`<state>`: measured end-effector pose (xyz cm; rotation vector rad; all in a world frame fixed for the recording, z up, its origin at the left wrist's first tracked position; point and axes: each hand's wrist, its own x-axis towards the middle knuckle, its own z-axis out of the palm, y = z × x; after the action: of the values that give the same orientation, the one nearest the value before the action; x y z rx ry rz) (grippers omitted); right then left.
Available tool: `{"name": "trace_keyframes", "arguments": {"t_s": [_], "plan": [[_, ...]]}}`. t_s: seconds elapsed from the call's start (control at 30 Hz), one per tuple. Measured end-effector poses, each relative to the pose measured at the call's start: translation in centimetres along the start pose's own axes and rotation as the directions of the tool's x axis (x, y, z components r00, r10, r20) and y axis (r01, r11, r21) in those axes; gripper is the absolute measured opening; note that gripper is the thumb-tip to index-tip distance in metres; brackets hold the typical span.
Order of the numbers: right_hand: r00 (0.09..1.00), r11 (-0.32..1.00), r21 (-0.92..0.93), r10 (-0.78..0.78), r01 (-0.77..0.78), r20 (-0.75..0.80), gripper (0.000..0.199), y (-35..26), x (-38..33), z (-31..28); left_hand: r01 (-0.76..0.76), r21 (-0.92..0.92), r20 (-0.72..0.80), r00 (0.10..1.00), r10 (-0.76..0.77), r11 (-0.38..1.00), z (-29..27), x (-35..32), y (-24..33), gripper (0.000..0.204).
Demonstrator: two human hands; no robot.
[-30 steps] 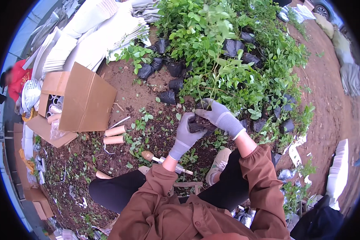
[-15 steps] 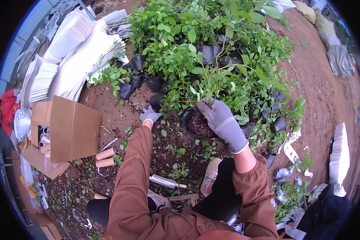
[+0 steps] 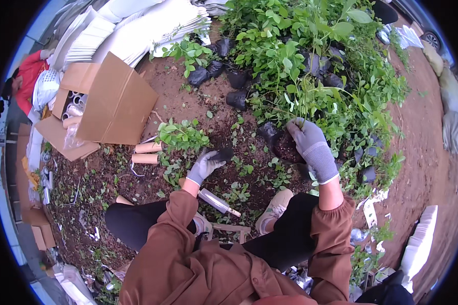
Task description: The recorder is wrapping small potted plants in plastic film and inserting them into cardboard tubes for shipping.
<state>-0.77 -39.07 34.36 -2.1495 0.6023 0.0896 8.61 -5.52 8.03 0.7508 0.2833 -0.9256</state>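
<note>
My left hand (image 3: 203, 166), in a grey glove, is closed around a small potted seedling. The seedling (image 3: 182, 135) lies tipped, its leaves to the left and its dark root end pointing right. My gloved right hand (image 3: 309, 138) pinches the thin stems of a taller seedling (image 3: 304, 99). Below those fingers a dark soil ball (image 3: 286, 147) shows in a black plastic pot bag. Beside it stand many leafy plants (image 3: 275, 56) in black bags, with a lone black pot (image 3: 236, 99) at their near left edge.
An opened cardboard box (image 3: 118, 104) with rolls inside stands at the left, cardboard tubes (image 3: 146, 158) beside it. A roll of clear wrap (image 3: 219, 201) lies between my feet. White foam sheets (image 3: 132, 30) are piled behind. A person in red (image 3: 29, 81) is at the far left.
My left hand has come back toward me from the ground by the pots and now holds a small seedling. My right hand still grips the tall stems. The view has shifted left.
</note>
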Motion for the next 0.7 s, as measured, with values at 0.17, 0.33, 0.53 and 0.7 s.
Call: {"name": "trace_keyframes", "arguments": {"t_s": [0.17, 0.33, 0.53, 0.7], "plan": [[0.972, 0.987, 0.01, -0.16, 0.16, 0.172, 0.025, 3.5, 0.5, 7.9, -0.225, -0.09, -0.209, 0.957, 0.203, 0.97, 3.1, -8.9, -3.5, 0.028], [0.727, 0.691, -0.254, -0.575, 0.677, 0.376, 0.022, 10.9, 0.1, 16.0, -0.066, -0.343, -0.351, 0.934, -0.063, 0.937, 3.8, -15.9, -8.4, 0.027], [0.773, 0.309, -0.711, -0.321, 0.632, 0.547, 0.029, 18.5, 0.9, 14.5, 0.04, -0.188, -0.36, 0.927, -0.107, 0.981, 2.8, -17.6, -11.4, 0.027], [0.843, 0.548, -0.708, 0.008, 0.446, 0.537, 0.042, 16.4, -0.1, 12.4, 0.035, -0.255, -0.413, 0.9, -0.142, 0.966, 3.7, -15.1, -11.9, 0.027]]}}
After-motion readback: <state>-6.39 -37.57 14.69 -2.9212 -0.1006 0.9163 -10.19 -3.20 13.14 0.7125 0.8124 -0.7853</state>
